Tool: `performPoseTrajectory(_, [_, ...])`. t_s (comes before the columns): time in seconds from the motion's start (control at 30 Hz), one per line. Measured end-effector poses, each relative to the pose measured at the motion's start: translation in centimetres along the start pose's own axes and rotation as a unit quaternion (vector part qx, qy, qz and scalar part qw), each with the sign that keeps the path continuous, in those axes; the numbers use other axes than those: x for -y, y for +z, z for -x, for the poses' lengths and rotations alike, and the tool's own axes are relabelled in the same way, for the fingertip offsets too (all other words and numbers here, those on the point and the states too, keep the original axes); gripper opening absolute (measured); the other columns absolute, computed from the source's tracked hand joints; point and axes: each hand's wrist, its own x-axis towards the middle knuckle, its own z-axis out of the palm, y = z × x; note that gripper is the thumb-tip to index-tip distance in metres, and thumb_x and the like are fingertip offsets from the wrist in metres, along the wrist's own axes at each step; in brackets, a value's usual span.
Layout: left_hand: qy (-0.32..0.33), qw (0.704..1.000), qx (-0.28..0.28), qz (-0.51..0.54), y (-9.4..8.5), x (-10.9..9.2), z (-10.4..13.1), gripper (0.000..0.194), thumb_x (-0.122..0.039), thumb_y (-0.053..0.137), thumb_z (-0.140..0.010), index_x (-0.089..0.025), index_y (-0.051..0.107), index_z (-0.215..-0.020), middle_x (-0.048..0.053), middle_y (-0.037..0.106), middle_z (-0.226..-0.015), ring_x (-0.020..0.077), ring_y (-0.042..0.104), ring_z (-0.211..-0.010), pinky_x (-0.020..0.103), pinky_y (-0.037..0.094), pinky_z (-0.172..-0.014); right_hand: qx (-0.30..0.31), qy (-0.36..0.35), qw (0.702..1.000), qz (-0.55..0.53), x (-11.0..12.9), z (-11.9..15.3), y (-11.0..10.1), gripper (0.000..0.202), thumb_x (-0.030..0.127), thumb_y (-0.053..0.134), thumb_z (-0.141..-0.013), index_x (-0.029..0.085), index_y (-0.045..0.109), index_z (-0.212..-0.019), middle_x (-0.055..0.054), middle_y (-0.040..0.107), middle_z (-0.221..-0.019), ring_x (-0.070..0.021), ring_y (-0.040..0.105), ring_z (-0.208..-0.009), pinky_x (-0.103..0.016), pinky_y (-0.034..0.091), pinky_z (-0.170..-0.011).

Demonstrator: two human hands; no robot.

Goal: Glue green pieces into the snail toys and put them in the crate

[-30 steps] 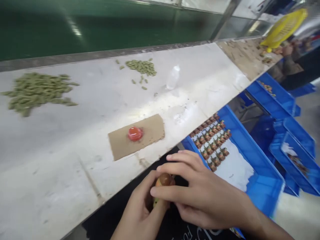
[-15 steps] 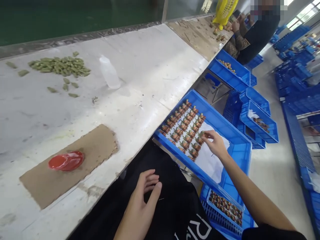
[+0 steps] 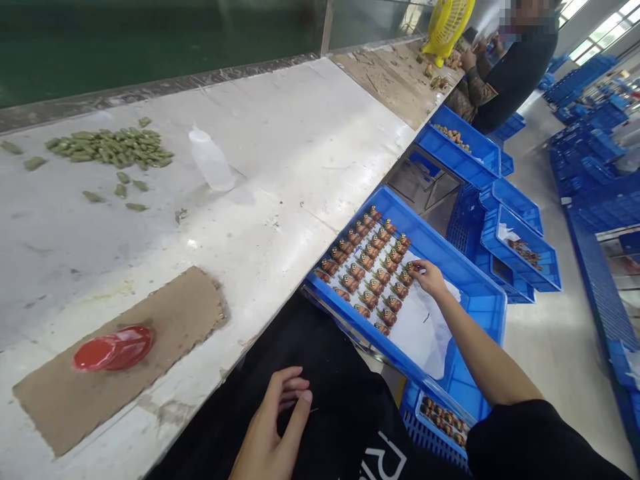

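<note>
Look first to the small, rounded, brown-and-green glossy figurine (image 3: 409, 268), at the outer side of the ranks, by the bare stretch of paper. At its side, the right hand (image 3: 430, 280), touching it with bent fingertips; cannot tell a firm pinch from a light rest at this size. Judging by that reach, probably a matter of settling one piece in line. Best to hold it upright, lower it straight, square it with the ranks of matching brown-and-green figurines (image 3: 375, 287), and leave a slim gap to avoid rubbing or toppling a neighbour. Part the fingers fully before lifting away, over the open part of the white, crumpled-edged paper sheet (image 3: 417, 340) rather than across the ranks. Mind that sheet too: likely to drag under a brushing wrist, inside the long blue plastic crate (image 3: 487, 313). Nearer the body, the left hand (image 3: 280, 413): empty, loosely curled, well apart from the right, above the black cloth garment (image 3: 350, 400). Farther out, on the long white worktable (image 3: 280, 133), leave alone the flat brown cardboard piece (image 3: 185, 307) with the glossy red shallow object (image 3: 113, 350), the translucent plastic bottle (image 3: 213, 160) and the heap of dull-green oblong pellets (image 3: 110, 147).
</note>
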Motion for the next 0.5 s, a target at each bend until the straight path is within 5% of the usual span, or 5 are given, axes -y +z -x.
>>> performPoseTrajectory(0.37, [0.002, 1.000, 0.020, 0.006, 0.1, 0.2, -0.8, 0.053, -0.076, 0.066, -0.102, -0.028, 0.075, -0.122, 0.009, 0.084, -0.107, 0.0353, 0.084, -0.098, 0.051, 0.070, -0.096, -0.011, 0.004, 1.000, 0.011, 0.4, 0.6, -0.3, 0.033, 0.040, 0.081, -0.115, 0.018, 0.076, -0.139, -0.011, 0.077, -0.138, -0.0279, 0.079, -0.116, -0.049, 0.071, -0.101])
performPoseTrajectory(0.5, [0.018, 1.000, 0.006, 0.023, -0.6, -1.0, 0.5, 0.039, -0.062, 0.068, -0.106, -0.028, 0.077, -0.124, 0.010, 0.086, -0.112, 0.0350, 0.084, -0.104, 0.051, 0.068, -0.102, -0.047, -0.023, 0.999, 0.000, 2.6, 2.6, -0.8, 0.033, 0.042, 0.081, -0.115, 0.018, 0.076, -0.137, -0.011, 0.078, -0.136, -0.0269, 0.079, -0.114, -0.048, 0.071, -0.100])
